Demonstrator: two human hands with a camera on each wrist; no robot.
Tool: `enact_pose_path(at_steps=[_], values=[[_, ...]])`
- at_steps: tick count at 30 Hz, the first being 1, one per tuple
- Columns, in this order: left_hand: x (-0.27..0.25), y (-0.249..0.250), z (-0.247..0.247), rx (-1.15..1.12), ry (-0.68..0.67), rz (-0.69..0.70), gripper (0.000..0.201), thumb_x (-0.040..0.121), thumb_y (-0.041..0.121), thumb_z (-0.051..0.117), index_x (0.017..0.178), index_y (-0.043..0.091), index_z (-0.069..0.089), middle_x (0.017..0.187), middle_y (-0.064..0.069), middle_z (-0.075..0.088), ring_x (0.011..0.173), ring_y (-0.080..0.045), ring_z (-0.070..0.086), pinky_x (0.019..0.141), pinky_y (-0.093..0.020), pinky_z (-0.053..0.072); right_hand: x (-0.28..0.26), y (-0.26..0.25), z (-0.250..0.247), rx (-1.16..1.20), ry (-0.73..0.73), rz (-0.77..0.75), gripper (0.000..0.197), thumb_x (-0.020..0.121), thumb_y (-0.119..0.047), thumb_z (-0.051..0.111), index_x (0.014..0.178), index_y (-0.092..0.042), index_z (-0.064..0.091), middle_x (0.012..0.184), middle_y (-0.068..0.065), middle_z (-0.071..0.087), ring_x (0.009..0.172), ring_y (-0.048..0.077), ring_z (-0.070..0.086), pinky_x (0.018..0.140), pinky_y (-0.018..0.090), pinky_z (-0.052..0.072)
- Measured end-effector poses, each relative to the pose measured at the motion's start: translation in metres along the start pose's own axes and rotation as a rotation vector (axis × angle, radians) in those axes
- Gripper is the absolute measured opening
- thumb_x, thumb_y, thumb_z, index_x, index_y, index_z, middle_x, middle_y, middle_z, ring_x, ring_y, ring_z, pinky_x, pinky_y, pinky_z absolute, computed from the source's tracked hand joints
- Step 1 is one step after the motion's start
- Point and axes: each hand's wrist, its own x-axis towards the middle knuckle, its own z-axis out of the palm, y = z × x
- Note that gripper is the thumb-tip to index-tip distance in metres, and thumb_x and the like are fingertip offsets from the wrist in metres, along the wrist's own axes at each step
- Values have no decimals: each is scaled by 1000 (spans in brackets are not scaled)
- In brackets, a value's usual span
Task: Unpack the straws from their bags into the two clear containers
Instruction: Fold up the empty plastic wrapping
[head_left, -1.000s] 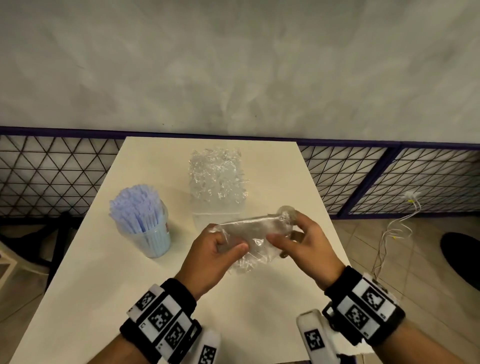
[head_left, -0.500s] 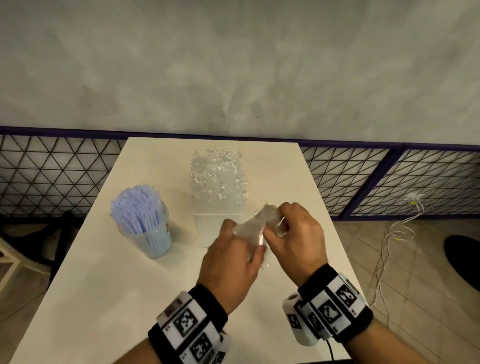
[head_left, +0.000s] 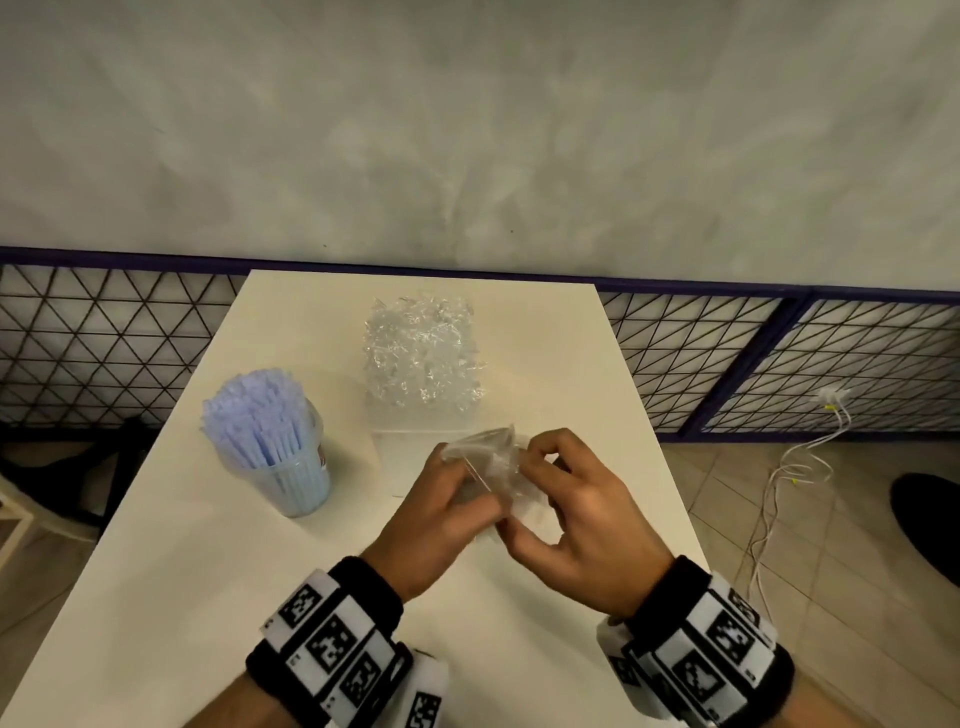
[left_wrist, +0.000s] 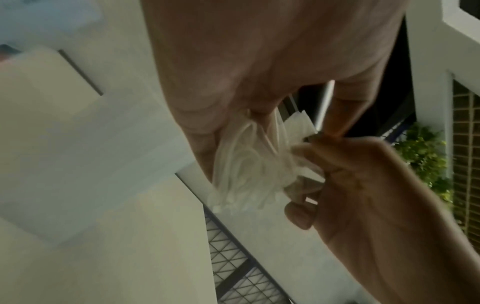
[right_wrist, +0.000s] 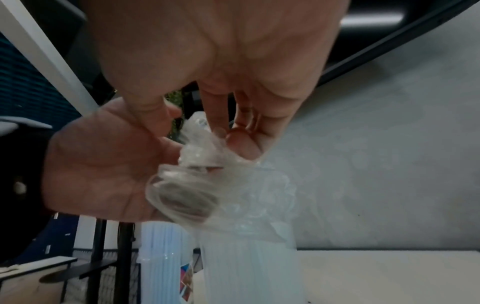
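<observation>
A crumpled clear plastic bag (head_left: 491, 462) is bunched between both hands above the table's middle. My left hand (head_left: 441, 512) grips its left side, fingers curled round the film (left_wrist: 249, 164). My right hand (head_left: 566, 504) pinches the bag's right side (right_wrist: 200, 164). Just beyond the hands stands a clear container (head_left: 421, 364) packed with clear-wrapped straws. At the left a round clear container (head_left: 275, 441) holds a dense bundle of pale blue straws. In the right wrist view both containers show below the bag, the blue one (right_wrist: 163, 257) left of the clear one (right_wrist: 249, 267).
The white table (head_left: 156, 597) reaches to a grey wall. A black wire-mesh fence with a purple rail (head_left: 104, 338) runs behind and beside it. White cables (head_left: 795, 467) lie on the tiled floor at the right.
The bag was stretched flat between the hands a second ago; now it is folded and bunched into a small wad, with both hands drawn close together.
</observation>
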Motion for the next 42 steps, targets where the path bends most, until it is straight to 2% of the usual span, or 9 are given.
enact_pose_path(at_steps=[8, 15, 19, 24, 29, 32, 35, 38, 42], values=[[1, -19, 3, -101, 28, -96, 35, 84, 17, 61, 119, 21, 60, 110, 6, 73, 105, -4, 67, 82, -14, 50, -3, 24, -24, 487, -46, 247, 27, 80, -40, 63, 107, -38, 69, 121, -11, 45, 110, 12, 48, 91, 27, 48], [3, -23, 7, -64, -30, -191, 45, 79, 31, 68, 122, 23, 59, 114, 10, 73, 110, -2, 65, 85, -14, 49, -8, 32, -24, 791, -108, 598, 81, 59, -35, 86, 131, -32, 48, 131, -3, 56, 114, 4, 59, 98, 33, 53], [2, -24, 4, 8, -71, -157, 50, 85, 16, 67, 128, 28, 44, 117, 0, 68, 106, -12, 66, 83, -24, 53, -3, 35, -21, 979, -142, 651, 53, 64, -16, 84, 112, -13, 64, 100, 13, 70, 88, 24, 67, 82, 47, 58], [-5, -17, -13, -12, -139, -195, 81, 75, -12, 75, 121, 30, 22, 87, 1, 64, 59, -4, 61, 58, -17, 50, -5, 35, -20, 879, -57, 575, 32, 66, 0, 81, 94, -11, 69, 82, 3, 70, 70, 18, 66, 59, 34, 57], [3, -10, -20, 199, -246, -322, 64, 61, 43, 87, 116, 35, 57, 90, -4, 74, 81, -17, 69, 80, -38, 56, 3, 21, -25, 407, -310, 323, 37, 67, -9, 83, 98, -26, 72, 91, -2, 73, 80, 11, 69, 73, 34, 58], [12, -9, -19, 418, -317, -307, 20, 72, 30, 84, 86, 29, 71, 71, 7, 71, 63, -6, 65, 65, -29, 54, 12, 7, -22, 342, -327, 271, 48, 67, -6, 84, 107, -27, 66, 84, 1, 71, 69, 11, 65, 66, 28, 55], [19, -10, -32, 495, -283, -253, 21, 76, 22, 81, 65, 30, 66, 58, 10, 63, 55, -4, 58, 58, -23, 45, 11, 4, -11, 492, -114, 386, 62, 65, 0, 86, 114, -28, 59, 89, -1, 68, 72, 13, 63, 64, 25, 54], [21, -11, -43, 503, -222, -244, 13, 73, 22, 84, 71, 25, 72, 68, 4, 72, 66, -16, 71, 63, -36, 57, -4, 7, 3, 627, -14, 544, 77, 65, -5, 90, 126, -31, 51, 117, -6, 60, 98, 10, 64, 79, 28, 58], [21, -17, -34, 510, -252, -222, 12, 71, 20, 83, 74, 25, 72, 75, -1, 75, 75, -25, 73, 75, -47, 59, -31, 11, 11, 794, -12, 643, 63, 76, -6, 83, 127, -30, 55, 107, 4, 70, 95, 16, 70, 81, 27, 55]])
